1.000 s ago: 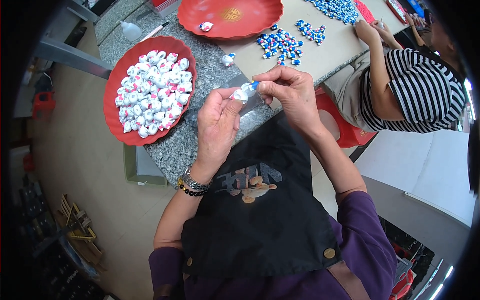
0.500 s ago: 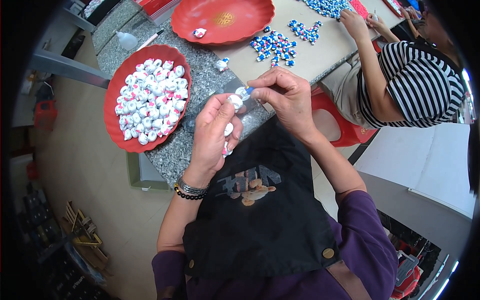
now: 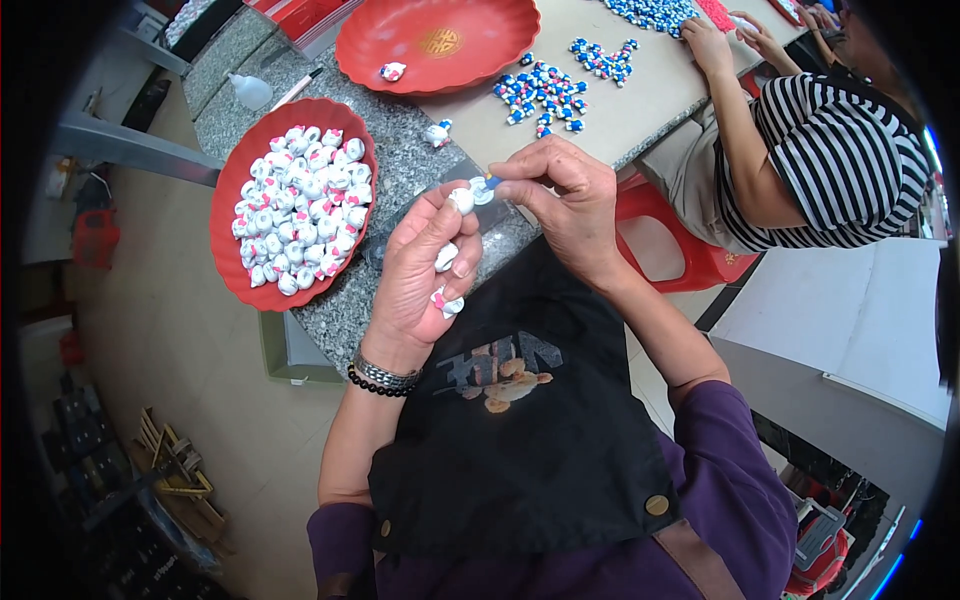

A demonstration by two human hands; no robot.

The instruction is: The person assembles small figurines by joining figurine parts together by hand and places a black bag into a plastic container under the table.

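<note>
My left hand (image 3: 425, 270) is cupped around several small white figurines (image 3: 446, 258) with pink marks, one pinched at its fingertips. My right hand (image 3: 565, 195) pinches a small blue piece (image 3: 490, 182) against that top figurine. Both hands hover over the granite counter edge (image 3: 345, 310), above my black apron. A red scalloped plate (image 3: 225, 240) heaped with the same white and pink figurines lies to the left of my left hand.
A second red plate (image 3: 440, 45) with one figurine sits farther back. Blue and white pieces (image 3: 535, 90) lie on the beige tabletop. A person in a striped shirt (image 3: 830, 150) sits on a red stool (image 3: 690, 255) at the right, hands on the table.
My hands stayed together with the blue piece at the figurine. The view shifted, so the plates and table sit slightly higher in the picture.
</note>
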